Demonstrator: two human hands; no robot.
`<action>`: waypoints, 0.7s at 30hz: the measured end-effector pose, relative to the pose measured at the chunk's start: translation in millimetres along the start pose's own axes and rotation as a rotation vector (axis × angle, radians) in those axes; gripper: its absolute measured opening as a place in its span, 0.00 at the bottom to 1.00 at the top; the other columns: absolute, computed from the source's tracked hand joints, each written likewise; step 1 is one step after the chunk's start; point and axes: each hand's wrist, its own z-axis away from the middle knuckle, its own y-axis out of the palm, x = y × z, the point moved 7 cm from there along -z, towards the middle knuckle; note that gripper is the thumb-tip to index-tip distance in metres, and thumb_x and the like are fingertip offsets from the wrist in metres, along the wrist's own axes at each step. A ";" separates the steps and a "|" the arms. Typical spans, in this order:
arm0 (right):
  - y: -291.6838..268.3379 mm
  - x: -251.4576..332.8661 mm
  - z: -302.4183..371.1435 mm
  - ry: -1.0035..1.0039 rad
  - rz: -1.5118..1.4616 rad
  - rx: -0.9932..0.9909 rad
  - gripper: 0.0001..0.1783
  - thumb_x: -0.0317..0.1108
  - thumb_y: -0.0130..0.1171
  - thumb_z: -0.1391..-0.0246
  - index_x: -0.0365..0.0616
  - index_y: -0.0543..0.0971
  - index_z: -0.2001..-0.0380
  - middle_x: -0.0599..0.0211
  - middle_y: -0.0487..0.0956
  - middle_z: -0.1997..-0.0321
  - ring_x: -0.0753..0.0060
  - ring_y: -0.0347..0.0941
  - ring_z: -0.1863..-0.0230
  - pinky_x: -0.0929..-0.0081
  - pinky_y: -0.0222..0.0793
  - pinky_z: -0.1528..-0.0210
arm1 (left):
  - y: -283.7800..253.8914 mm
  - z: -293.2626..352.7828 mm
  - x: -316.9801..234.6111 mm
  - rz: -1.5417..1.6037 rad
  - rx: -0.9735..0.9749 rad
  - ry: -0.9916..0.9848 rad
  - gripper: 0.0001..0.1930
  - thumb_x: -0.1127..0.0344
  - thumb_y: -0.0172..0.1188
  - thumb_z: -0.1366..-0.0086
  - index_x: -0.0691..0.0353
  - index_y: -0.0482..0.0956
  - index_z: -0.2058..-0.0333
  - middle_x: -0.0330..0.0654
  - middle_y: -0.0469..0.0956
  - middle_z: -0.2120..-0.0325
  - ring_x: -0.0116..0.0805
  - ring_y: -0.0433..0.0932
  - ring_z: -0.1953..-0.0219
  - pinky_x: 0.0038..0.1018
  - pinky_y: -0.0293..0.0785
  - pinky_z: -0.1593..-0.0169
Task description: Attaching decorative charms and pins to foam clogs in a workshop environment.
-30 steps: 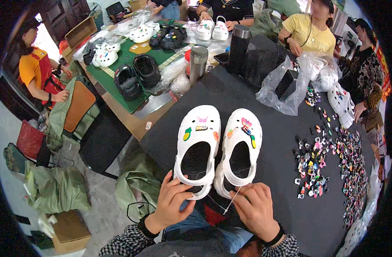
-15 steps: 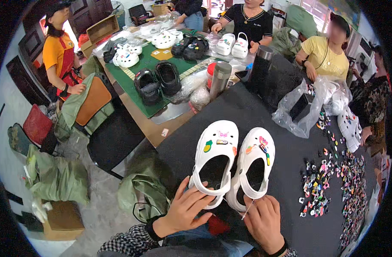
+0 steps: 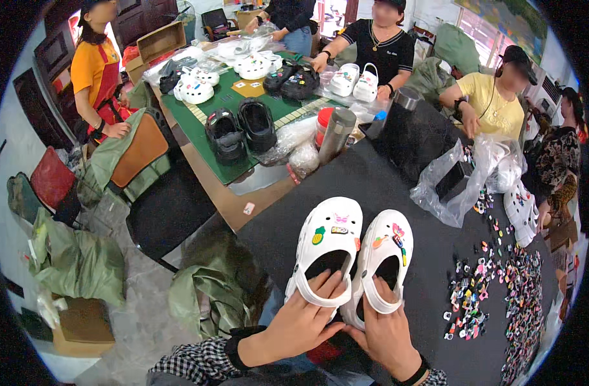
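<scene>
Two white clogs stand side by side on the black tabletop, toes pointing away from me. The left clog carries colourful shoe charms, among them a pineapple; the right clog also has several bright charms. My left hand reaches under the left clog's heel strap, fingers inside the opening and thumb behind the heel. In the same way, my right hand has its fingers inside the right clog, under its strap. Both thumbs almost meet behind the heels. The fingertips are partly hidden within the shoes.
Loose shoe charms cover the table's right side, beside a clear plastic bag and another white clog. Black clogs, a steel tumbler and more white clogs stand on the green table. Several people are around it.
My fingers have moved from the clogs' heels and straps forward into the shoe openings. The thumbs have come closer together. The whole view has shifted slightly.
</scene>
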 end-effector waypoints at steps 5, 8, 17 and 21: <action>6.6 -3.0 -5.7 0.032 0.054 -0.002 0.53 0.49 0.74 0.62 0.26 0.64 0.39 0.33 0.61 0.33 0.34 0.57 0.32 0.48 0.57 0.32 | -1.5 -11.7 6.4 0.099 -0.026 -0.035 0.32 0.61 0.64 0.41 0.76 0.66 0.43 0.64 0.62 0.39 0.64 0.61 0.35 0.50 0.58 0.34; 7.7 -6.1 -8.9 0.070 0.042 -0.016 0.53 0.48 0.74 0.62 0.26 0.64 0.39 0.33 0.61 0.34 0.34 0.58 0.32 0.48 0.59 0.33 | 0.8 -16.3 12.6 0.096 0.011 -0.032 0.30 0.61 0.63 0.40 0.75 0.67 0.44 0.63 0.64 0.40 0.63 0.62 0.36 0.50 0.57 0.34; 7.0 -0.9 -12.9 0.051 0.098 0.011 0.51 0.48 0.73 0.62 0.27 0.64 0.39 0.35 0.60 0.34 0.35 0.57 0.32 0.47 0.55 0.31 | 12.5 -22.0 15.6 0.011 0.045 -0.056 0.32 0.58 0.61 0.39 0.74 0.65 0.42 0.62 0.65 0.41 0.61 0.63 0.36 0.52 0.58 0.35; 9.0 -2.6 -12.3 0.035 0.070 -0.029 0.52 0.48 0.73 0.63 0.26 0.64 0.39 0.35 0.60 0.34 0.35 0.56 0.32 0.46 0.56 0.32 | 8.9 -25.2 12.5 -0.034 -0.026 -0.011 0.29 0.59 0.61 0.38 0.73 0.68 0.44 0.60 0.66 0.42 0.62 0.64 0.37 0.55 0.58 0.36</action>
